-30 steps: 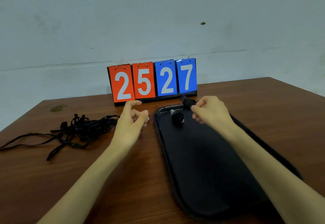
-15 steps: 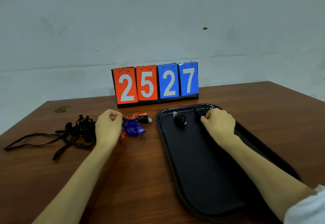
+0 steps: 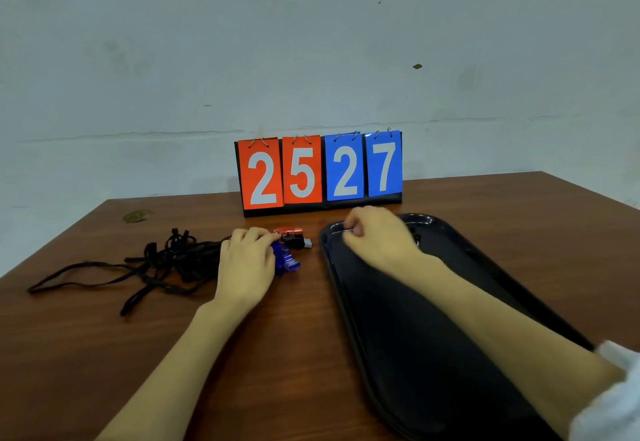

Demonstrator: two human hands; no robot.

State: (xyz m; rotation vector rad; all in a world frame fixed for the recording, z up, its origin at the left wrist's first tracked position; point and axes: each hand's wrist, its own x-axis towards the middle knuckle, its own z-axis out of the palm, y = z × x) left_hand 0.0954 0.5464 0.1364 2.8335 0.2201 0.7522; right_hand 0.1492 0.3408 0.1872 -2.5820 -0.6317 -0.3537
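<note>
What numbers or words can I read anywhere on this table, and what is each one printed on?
"2": white, on the first red card of the flip scoreboard.
"5": white, on the second red card.
"2": white, on the first blue card.
"7": white, on the second blue card.
No readable print shows on the whistles, cords or tray.

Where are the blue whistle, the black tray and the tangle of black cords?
blue whistle [image 3: 286, 262]: head view, its clear blue body.
black tray [image 3: 398, 319]: head view, bare floor.
black cords [image 3: 180, 260]: head view, middle of tangle.
</note>
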